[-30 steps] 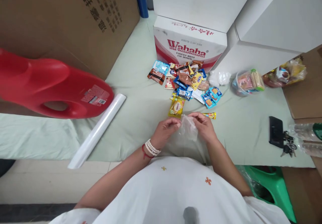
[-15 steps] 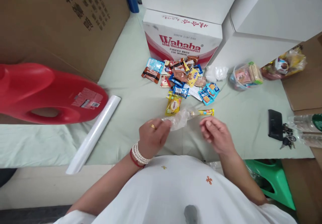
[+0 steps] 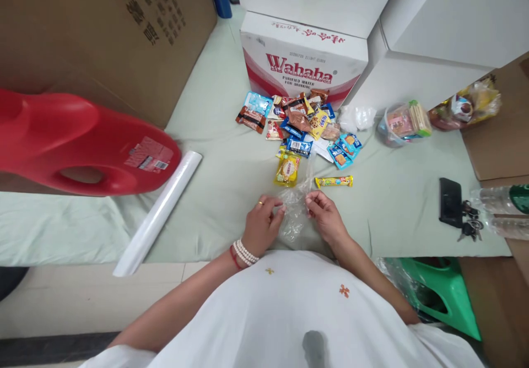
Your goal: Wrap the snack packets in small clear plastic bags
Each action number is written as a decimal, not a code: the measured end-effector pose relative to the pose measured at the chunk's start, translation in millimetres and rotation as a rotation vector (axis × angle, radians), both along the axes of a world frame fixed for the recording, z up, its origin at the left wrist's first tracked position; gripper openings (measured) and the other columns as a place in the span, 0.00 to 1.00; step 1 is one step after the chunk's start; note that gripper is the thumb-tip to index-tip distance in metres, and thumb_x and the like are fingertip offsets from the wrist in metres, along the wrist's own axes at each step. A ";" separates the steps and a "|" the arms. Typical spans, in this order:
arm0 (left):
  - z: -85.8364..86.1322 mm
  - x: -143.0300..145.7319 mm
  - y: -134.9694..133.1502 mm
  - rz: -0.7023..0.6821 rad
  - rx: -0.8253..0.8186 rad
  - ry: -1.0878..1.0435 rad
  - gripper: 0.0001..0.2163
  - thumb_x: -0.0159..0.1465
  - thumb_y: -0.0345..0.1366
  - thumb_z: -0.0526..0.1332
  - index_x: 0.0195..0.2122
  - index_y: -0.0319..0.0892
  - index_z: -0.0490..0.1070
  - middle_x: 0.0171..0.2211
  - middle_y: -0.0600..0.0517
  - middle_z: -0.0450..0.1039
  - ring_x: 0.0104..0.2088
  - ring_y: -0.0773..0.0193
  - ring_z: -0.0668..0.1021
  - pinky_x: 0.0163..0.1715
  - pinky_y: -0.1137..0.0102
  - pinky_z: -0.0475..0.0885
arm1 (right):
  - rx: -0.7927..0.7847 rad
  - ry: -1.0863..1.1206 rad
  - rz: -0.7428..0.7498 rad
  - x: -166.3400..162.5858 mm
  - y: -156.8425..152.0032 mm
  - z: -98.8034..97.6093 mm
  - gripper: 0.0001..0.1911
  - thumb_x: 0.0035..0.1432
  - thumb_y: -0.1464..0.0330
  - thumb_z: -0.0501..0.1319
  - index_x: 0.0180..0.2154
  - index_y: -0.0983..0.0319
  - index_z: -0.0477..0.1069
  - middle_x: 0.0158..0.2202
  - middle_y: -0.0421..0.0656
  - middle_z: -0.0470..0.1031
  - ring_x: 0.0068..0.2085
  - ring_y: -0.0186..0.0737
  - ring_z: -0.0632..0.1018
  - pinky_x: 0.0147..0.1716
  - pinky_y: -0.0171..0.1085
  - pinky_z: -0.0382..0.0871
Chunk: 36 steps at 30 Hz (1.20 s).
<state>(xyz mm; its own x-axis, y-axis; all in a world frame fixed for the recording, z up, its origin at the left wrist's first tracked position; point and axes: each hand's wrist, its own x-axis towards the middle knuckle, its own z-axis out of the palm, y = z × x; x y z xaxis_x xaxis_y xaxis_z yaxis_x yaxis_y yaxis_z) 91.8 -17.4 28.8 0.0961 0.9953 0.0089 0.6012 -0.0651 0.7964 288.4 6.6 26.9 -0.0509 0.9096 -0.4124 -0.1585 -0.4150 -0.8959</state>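
A crumpled clear plastic bag (image 3: 295, 214) is stretched between my hands, close to the table's front edge. My left hand (image 3: 263, 222) pinches its left side between thumb and fingers. On the other side, the fingertips of my right hand (image 3: 324, 212) are closed on the bag's edge. Just beyond the bag lie a yellow snack packet (image 3: 287, 169) and a slim yellow snack stick (image 3: 334, 181). Behind them is a heap of small wrapped snacks (image 3: 300, 119), with blue cracker packets (image 3: 345, 150) at its right side.
A white Wahaha carton (image 3: 306, 62) stands behind the heap. To the left are a big red jug (image 3: 103, 142) and a white roll (image 3: 159, 214). At right are a clear tub (image 3: 399, 128), a black case (image 3: 450, 203), keys (image 3: 471, 227) and bottles (image 3: 500, 201). A green stool (image 3: 452, 296) stands below.
My right hand has moved left and taken hold of the bag's edge. The bag now hangs lower and more spread between both hands. The yellow stick is fully uncovered.
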 end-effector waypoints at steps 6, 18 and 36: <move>-5.2 22.3 23.7 -0.016 0.010 0.043 0.19 0.67 0.48 0.64 0.55 0.45 0.76 0.51 0.44 0.76 0.44 0.56 0.80 0.38 0.67 0.70 | 0.008 0.063 0.057 -4.0 -3.4 6.5 0.13 0.53 0.58 0.70 0.31 0.58 0.72 0.33 0.38 0.72 0.32 0.35 0.69 0.35 0.35 0.67; -9.1 -12.2 28.5 0.179 -0.271 -0.646 0.17 0.63 0.53 0.65 0.32 0.43 0.72 0.30 0.54 0.73 0.34 0.64 0.72 0.39 0.69 0.68 | -0.106 0.079 -0.050 39.5 -5.8 4.9 0.15 0.48 0.58 0.72 0.29 0.59 0.70 0.35 0.41 0.78 0.31 0.36 0.76 0.29 0.34 0.69; -19.5 -77.1 -8.6 0.601 -0.314 -0.310 0.15 0.62 0.53 0.61 0.34 0.46 0.67 0.19 0.60 0.61 0.19 0.64 0.66 0.22 0.69 0.63 | 0.090 -0.312 -0.035 36.8 24.0 -22.0 0.20 0.56 0.48 0.67 0.33 0.57 0.69 0.20 0.32 0.66 0.17 0.33 0.62 0.18 0.35 0.56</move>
<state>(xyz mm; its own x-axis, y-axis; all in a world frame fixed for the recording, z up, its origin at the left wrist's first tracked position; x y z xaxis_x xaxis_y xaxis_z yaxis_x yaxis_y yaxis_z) 14.7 -26.0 9.3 -0.4262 0.8358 -0.3460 0.2064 0.4623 0.8624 325.2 30.6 4.9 0.0973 0.9422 -0.3207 0.1171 -0.3309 -0.9364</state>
